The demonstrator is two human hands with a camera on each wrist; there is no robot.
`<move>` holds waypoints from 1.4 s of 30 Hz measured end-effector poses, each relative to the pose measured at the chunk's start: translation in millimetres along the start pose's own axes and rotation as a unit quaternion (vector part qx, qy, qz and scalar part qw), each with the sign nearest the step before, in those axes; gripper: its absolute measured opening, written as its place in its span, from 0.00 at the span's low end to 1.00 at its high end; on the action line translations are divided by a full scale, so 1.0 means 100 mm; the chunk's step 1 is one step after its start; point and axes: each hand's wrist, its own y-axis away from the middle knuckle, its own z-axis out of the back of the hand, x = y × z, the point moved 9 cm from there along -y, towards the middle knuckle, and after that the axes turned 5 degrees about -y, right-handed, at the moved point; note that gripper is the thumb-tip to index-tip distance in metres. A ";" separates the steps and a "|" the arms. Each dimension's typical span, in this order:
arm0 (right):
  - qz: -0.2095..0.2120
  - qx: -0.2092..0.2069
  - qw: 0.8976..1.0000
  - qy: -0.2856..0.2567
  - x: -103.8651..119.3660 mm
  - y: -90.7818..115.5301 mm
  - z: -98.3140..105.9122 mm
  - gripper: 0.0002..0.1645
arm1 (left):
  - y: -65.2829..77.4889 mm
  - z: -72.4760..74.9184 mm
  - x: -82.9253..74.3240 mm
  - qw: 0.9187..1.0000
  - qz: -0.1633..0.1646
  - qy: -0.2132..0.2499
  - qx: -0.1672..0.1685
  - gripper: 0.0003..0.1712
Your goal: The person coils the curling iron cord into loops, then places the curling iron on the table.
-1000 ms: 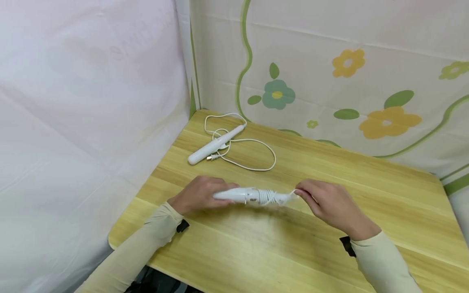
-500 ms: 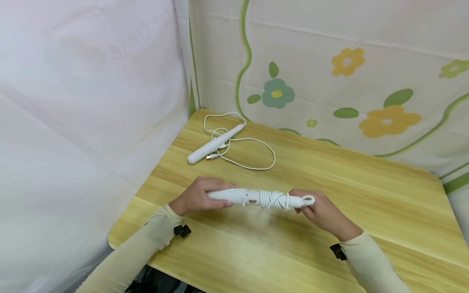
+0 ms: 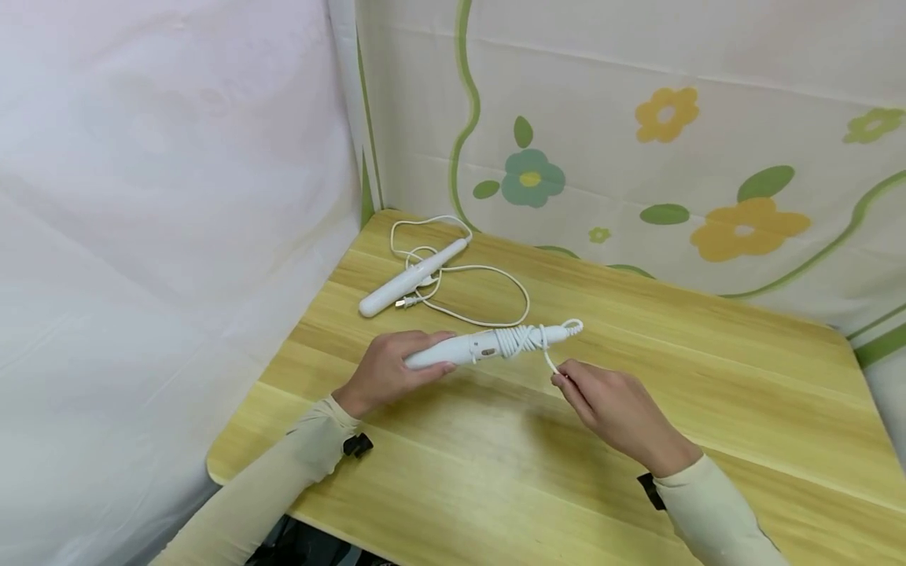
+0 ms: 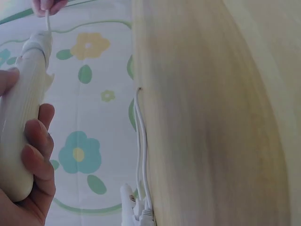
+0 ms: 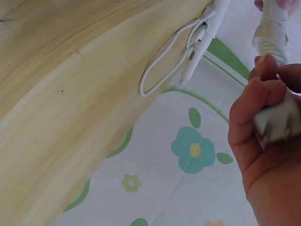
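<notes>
A white hair straightener (image 3: 453, 351) is held above the table, its thick end in the grip of my left hand (image 3: 385, 373). In the left wrist view, the thumb and curled fingers wrap round its body (image 4: 19, 122). White cord (image 3: 520, 339) is wound in several turns about the thinner end, with a loop at the tip. My right hand (image 3: 619, 409) pinches the free stretch of cord close to the windings. In the right wrist view a blurred grey-white piece (image 5: 277, 122) lies within that hand; its kind cannot be made out.
A second white hair straightener (image 3: 410, 279) lies toward the table's back left, its loose cord (image 3: 527, 295) looped beside it and its plug (image 3: 408, 302) showing. White fabric with printed flowers (image 3: 602, 141) hangs behind the wooden table (image 3: 708, 377).
The held straightener's wound end has swung up and away from me. My right hand went from the tip to behind the thin end, then came nearer me, drawing the cord down from the windings.
</notes>
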 end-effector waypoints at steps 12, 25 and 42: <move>0.074 -0.027 0.997 0.023 0.12 -0.03 0.12 0.09 | 0.04 -0.04 -0.03 0.994 -0.038 -0.081 0.058 0.26; 0.098 -0.019 0.995 -0.003 0.01 -0.05 0.25 0.15 | 0.08 -0.08 -0.13 0.985 -0.120 -0.035 0.122 0.26; -0.015 0.059 0.957 -0.285 -0.27 -0.02 0.01 0.22 | 0.14 -0.18 0.01 0.971 -0.043 0.179 0.154 0.24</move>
